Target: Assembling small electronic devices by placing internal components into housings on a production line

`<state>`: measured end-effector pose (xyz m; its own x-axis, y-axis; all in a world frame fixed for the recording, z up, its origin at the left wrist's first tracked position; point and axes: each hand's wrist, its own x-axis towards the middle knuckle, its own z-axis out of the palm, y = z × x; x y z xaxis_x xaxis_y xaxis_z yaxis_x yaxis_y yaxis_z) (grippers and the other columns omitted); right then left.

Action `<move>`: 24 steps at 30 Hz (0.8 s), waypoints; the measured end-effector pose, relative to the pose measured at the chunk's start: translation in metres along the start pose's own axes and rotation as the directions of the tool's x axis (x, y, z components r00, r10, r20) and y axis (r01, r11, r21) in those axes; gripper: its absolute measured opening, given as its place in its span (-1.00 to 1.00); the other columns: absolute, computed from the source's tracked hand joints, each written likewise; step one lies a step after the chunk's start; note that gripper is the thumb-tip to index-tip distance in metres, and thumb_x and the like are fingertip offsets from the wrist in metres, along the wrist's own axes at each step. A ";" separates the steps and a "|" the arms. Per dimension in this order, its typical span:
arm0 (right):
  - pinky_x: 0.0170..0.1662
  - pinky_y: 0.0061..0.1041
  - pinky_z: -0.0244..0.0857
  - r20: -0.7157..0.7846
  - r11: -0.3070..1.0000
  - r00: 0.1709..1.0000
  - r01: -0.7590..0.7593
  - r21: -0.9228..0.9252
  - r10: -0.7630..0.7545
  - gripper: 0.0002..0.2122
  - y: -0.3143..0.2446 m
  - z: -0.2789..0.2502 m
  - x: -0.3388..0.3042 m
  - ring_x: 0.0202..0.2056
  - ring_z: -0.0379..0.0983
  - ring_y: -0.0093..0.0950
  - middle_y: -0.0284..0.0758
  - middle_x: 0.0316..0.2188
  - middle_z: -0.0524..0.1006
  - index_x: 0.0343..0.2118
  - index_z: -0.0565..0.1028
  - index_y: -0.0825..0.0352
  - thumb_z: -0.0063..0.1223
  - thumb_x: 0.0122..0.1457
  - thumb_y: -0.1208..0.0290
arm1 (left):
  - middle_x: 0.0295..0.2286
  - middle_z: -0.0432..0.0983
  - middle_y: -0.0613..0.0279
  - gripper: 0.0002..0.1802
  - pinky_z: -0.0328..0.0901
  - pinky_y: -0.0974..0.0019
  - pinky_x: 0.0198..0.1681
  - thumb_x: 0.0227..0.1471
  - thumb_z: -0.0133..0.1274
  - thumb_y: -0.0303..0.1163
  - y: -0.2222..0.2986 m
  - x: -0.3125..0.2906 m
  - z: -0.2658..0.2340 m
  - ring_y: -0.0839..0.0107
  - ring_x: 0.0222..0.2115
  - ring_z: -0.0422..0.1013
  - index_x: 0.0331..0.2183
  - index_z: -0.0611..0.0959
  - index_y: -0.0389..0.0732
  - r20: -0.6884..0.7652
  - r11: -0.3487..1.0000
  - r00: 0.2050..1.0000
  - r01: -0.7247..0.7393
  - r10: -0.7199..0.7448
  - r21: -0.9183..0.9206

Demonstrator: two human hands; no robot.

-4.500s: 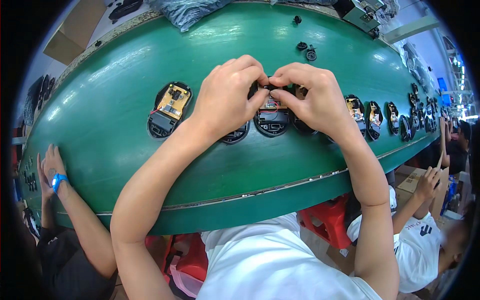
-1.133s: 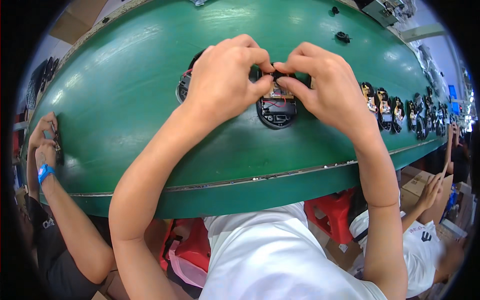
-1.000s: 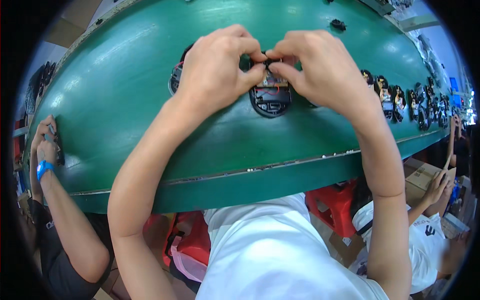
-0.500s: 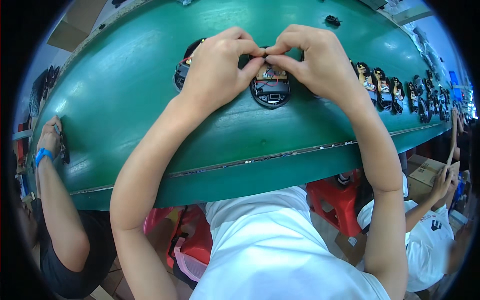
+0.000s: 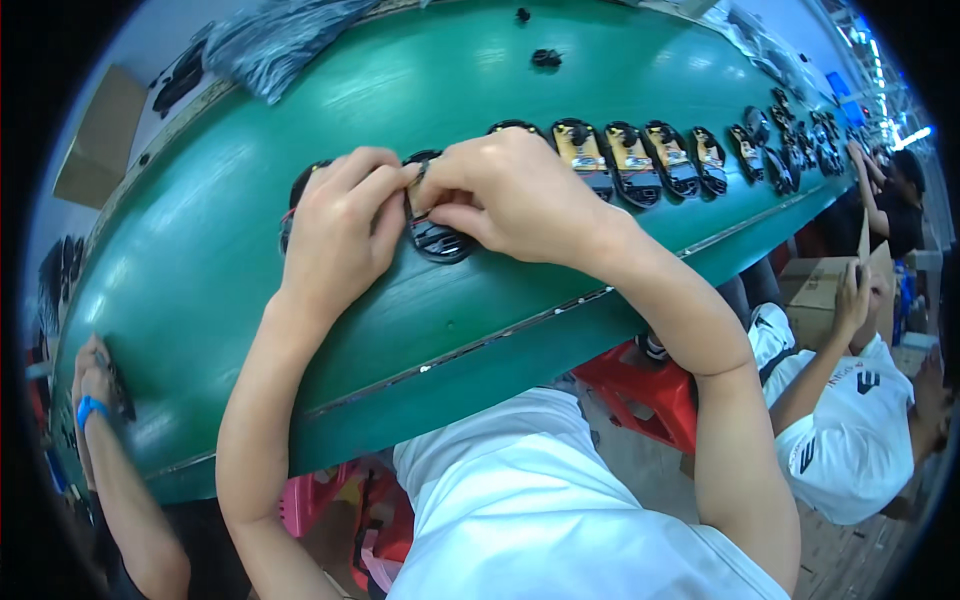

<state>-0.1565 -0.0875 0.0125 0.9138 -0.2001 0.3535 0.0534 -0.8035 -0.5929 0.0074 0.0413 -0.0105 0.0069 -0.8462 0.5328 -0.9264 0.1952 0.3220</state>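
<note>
An open black oval casing, like the lower half of a computer mouse, lies on the green table under my fingers. My left hand is closed at its left edge, with fingertips at the casing's upper end. Above the casing my right hand is bent in a pinch, its thumb and fingers close together over the inner parts. Whatever sits between those fingertips is hidden. Another similar casing is partly covered by my left hand. A further one shows just behind my right hand.
A row of open casings with yellowish boards runs to the right. Small black parts lie farther back. Grey plastic bags rest at the far edge. Co-workers sit on both sides; one's hand is at the left.
The view has shifted to the right, so the casings and my hands appear farther left. My right hand has turned more over the casing, and its fingers have moved lower on it.
</note>
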 end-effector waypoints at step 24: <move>0.04 -0.32 0.32 -0.046 0.792 0.987 0.095 -0.603 -0.154 -0.62 -0.025 0.018 -0.061 -0.03 0.41 -0.27 -0.20 -0.10 0.50 -0.06 0.53 0.50 0.03 0.02 0.48 | -0.32 0.53 0.19 -0.85 0.28 0.18 -0.27 -0.04 0.14 -0.55 0.004 0.003 0.014 0.21 -0.33 0.48 -0.33 0.68 -0.25 -0.037 0.999 0.999 -0.004 0.003 -0.035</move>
<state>-0.2064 -0.0449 -0.0074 0.8749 -0.0997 0.4739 -0.1133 -0.9936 0.0001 -0.0017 0.0327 -0.0180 0.0179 -0.8270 0.5620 -0.9126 0.2161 0.3471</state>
